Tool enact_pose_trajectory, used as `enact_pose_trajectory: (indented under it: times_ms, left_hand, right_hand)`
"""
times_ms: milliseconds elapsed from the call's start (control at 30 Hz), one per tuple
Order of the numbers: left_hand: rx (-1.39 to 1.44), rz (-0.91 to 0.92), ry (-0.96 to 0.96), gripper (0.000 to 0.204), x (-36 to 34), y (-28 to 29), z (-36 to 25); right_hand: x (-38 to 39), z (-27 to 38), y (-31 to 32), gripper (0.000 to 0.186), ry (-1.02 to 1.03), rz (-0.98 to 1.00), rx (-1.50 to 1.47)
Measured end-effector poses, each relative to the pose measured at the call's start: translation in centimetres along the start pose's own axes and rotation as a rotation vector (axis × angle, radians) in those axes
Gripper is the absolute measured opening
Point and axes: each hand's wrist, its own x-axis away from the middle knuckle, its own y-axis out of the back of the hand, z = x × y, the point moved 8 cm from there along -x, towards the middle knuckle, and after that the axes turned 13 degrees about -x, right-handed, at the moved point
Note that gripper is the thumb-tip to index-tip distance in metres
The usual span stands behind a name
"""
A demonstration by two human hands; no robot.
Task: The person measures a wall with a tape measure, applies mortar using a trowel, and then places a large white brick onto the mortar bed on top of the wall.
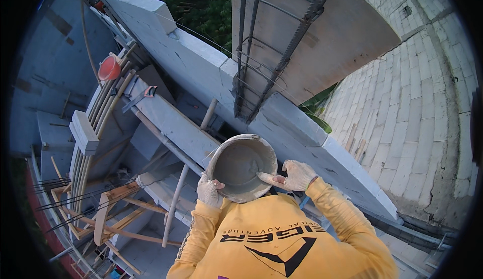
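Note:
A grey bucket (226, 168) of wet grey mortar is just in front of my yellow-shirted chest. My gloved left hand (210, 191) grips its left rim, fingers curled. My gloved right hand (297, 176) is closed on a pale, mortar-coated tool (267, 178) at the bucket's right side; the tool's tip reaches into the mortar, and its exact kind is unclear.
A pale block wall (196, 57) runs diagonally ahead, with a rebar cage (274, 72) rising from it. At left are a plank platform (166, 113), a red bowl (108, 68), a loose block (84, 133), a hand saw (149, 92) and timber framing (115, 211). A drop shows below.

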Motion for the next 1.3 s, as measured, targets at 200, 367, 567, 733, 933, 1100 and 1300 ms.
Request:
enact_pose_trajectory:
  times_ms: [200,367,567,733,933,1100,1300]
  left_hand:
    - [-0.1,0.013,-0.008,0.038,0.5,-2.5,0.9]
    - [-0.149,0.085,-0.029,0.043,0.9,-4.8,2.1]
    - [-0.12,0.094,-0.008,0.048,-0.2,-4.6,4.5]
    - [-0.126,0.03,-0.03,0.046,-0.4,-6.4,4.0]
    - [-0.149,0.018,-0.112,0.032,-1.1,-8.6,4.2]
    - [-0.145,-0.048,-0.065,0.027,-1.1,-8.2,3.6]
    - [-0.071,-0.044,-0.046,0.035,-3.4,-6.1,5.3]
  right_hand:
    - [3.5,1.2,-2.0,0.044,0.065,0.152,-0.031]
    - [1.5,-1.4,-5.3,0.044,0.255,0.144,0.055]
    - [3.6,0.0,-0.9,0.037,0.263,0.073,0.165]
    - [5.5,-0.9,4.0,0.037,0.282,-0.103,0.25]
    - [3.4,-2.2,0.9,0.029,0.3,-0.051,0.211]
    - [3.7,-3.8,1.1,0.036,0.331,-0.006,-0.184]
    - [3.5,-5.4,2.0,0.046,0.332,-0.016,-0.556]
